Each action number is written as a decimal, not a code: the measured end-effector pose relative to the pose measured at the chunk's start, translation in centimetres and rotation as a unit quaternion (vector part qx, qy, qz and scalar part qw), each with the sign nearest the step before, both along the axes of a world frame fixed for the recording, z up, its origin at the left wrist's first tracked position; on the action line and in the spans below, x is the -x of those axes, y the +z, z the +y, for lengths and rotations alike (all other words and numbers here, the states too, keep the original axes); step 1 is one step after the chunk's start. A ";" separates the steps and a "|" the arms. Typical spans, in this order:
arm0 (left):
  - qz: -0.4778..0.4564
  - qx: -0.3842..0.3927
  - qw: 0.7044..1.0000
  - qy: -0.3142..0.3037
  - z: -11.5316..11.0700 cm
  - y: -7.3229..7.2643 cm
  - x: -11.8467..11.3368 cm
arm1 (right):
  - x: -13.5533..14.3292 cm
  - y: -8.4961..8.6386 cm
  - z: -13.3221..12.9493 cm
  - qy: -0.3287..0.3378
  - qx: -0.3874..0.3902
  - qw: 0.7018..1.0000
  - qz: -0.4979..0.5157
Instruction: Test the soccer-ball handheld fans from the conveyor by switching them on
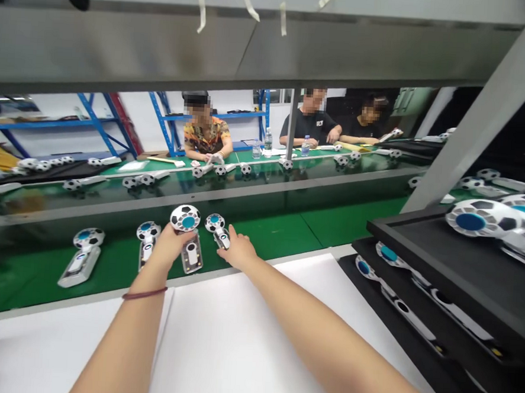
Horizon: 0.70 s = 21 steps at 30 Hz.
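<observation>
Soccer-ball-patterned devices with blue discs and pale handles are lined up on the green surface (282,228). My left hand (167,249) is closed on one device (185,218), its thumb just below the round head. Another device (148,231) stands just left of that hand, partly hidden by my forearm. My right hand (238,249) has its fingers closed at the handle of a smaller-looking device (215,222). Farther left a device (81,256) lies with its head pointing away from me.
White sheets (236,343) cover the near table. Stacked black trays (420,242) with more devices stand at the right, beside a slanted grey post (467,114). A grey shelf (254,48) hangs overhead. Across the line, people (207,137) sit at a green bench.
</observation>
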<state>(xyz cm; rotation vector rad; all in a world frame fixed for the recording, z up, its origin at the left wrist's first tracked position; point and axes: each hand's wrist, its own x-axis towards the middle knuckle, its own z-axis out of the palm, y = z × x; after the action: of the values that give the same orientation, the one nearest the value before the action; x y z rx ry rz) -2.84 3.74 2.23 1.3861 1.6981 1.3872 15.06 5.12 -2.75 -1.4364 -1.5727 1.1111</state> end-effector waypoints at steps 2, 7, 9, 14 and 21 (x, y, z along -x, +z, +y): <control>0.004 0.004 1.000 -0.005 1.3 -1.4 -0.3 | 0.0 0.2 0.7 -0.014 0.025 1.000 -0.010; 0.040 0.028 0.999 -0.009 2.7 -3.0 -1.4 | -1.8 0.1 1.4 -0.044 0.072 0.996 0.038; 0.059 0.040 0.997 -0.005 3.3 -3.2 -1.9 | -2.8 -0.2 0.8 -0.059 0.058 0.992 0.091; 0.114 0.079 0.990 0.035 4.2 -2.0 -0.7 | -5.6 -0.4 -1.3 -0.049 0.025 0.961 0.272; 0.108 0.221 0.942 0.227 2.5 -0.8 4.7 | -8.0 1.3 -2.0 0.005 0.088 0.910 0.406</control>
<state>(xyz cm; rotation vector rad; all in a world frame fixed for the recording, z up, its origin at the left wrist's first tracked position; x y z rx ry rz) -7.55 6.23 1.38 0.9510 2.4077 0.9922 23.08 3.08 -1.50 -0.8635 -0.8927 1.6135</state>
